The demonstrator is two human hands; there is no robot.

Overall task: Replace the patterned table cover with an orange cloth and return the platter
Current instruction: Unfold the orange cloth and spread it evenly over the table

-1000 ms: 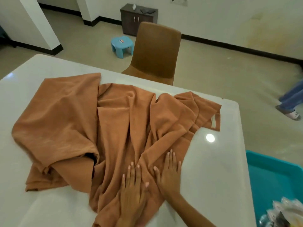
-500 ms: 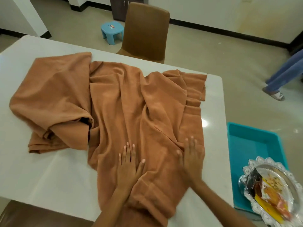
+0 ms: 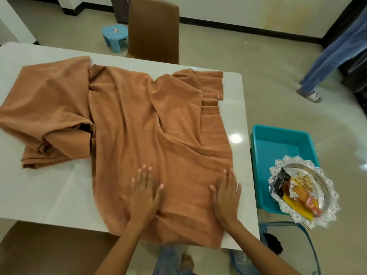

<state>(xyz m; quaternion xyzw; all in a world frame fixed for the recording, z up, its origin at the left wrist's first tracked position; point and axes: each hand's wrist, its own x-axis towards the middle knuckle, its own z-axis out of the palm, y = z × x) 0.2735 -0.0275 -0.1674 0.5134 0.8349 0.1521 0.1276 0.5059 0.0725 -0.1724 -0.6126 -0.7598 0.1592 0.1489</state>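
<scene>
An orange cloth (image 3: 127, 120) lies rumpled across the white table (image 3: 49, 195), bunched in folds at the left and hanging over the near edge. My left hand (image 3: 145, 193) lies flat on the cloth near the front edge, fingers straight. My right hand (image 3: 226, 195) presses flat on the cloth's right edge, fingers straight. A scalloped glass platter (image 3: 301, 190) with snack packets and nuts rests on the corner of a teal tub off the table's right side.
The teal plastic tub (image 3: 278, 143) sits on the floor right of the table. A brown chair (image 3: 154, 30) stands at the far side, a blue stool (image 3: 114, 35) behind it. Another person's legs (image 3: 327, 62) stand at the far right. A blue-framed basket (image 3: 288, 247) is by my feet.
My hands have spread apart on the cloth, the right one sliding right to the cloth's edge. The cloth's right side lies flatter. The view has tilted down, showing the platter and tub.
</scene>
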